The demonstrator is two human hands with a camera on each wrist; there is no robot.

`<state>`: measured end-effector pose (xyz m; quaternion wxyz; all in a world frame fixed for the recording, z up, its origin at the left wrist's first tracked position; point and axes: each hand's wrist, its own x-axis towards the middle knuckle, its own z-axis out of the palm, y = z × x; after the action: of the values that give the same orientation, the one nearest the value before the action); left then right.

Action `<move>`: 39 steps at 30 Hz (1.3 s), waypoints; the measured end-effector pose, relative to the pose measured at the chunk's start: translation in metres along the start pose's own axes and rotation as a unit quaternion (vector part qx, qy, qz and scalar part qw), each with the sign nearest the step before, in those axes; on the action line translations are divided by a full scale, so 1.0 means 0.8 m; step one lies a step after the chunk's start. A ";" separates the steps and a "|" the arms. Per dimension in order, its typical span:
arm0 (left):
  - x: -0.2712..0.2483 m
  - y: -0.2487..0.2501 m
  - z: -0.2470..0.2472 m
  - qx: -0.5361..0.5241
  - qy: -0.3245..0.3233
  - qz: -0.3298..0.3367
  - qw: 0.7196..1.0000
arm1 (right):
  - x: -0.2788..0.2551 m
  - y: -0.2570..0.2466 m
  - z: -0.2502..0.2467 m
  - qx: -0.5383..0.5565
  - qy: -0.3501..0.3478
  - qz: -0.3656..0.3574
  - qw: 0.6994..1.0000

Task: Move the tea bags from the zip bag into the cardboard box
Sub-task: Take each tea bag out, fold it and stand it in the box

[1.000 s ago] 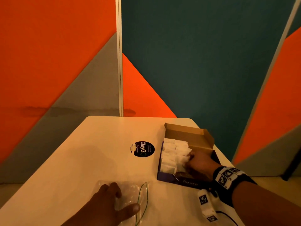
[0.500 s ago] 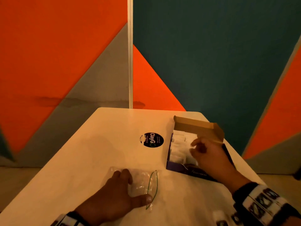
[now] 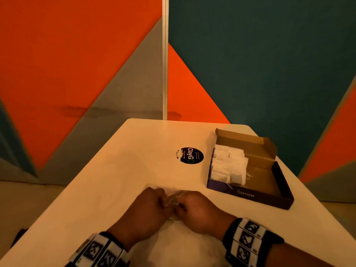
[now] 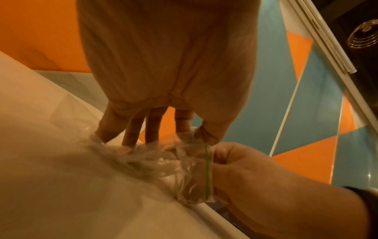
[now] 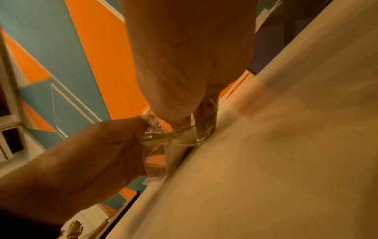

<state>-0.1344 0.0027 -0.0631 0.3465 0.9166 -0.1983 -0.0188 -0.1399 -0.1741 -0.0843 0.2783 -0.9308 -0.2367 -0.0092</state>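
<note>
1. Counter (image 3: 115,189): smooth, cream, rounded corners; orange, grey, teal wall panels (image 3: 269,64) behind.
2. Zip bag (image 4: 184,174): crinkled clear plastic, green seal; pinched between left hand (image 3: 148,211) and right hand (image 3: 200,211) grips.
3. Cardboard box (image 3: 269,197): open, beyond-right of grips, holding white tea bags (image 3: 228,166).

Zip bag (image 3: 174,196): on table (image 3: 119,189), near edge, between the hands.
Left hand (image 3: 148,207): left of bag.
Right hand (image 3: 200,211): right of bag.
Cardboard box (image 3: 273,180): far right on table.
Tea bags (image 3: 228,164): in box, left side.
Sticker (image 3: 189,155): left of box.
</note>
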 end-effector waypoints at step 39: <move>0.011 -0.038 -0.033 0.091 -0.150 -0.096 0.980 | 0.010 -0.003 0.006 -0.131 -0.031 0.073 0.988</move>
<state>-0.1113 0.0369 -0.0619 0.2248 0.9458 -0.1603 -0.1713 -0.1343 -0.1665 -0.0863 0.1460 -0.9739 -0.1736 0.0092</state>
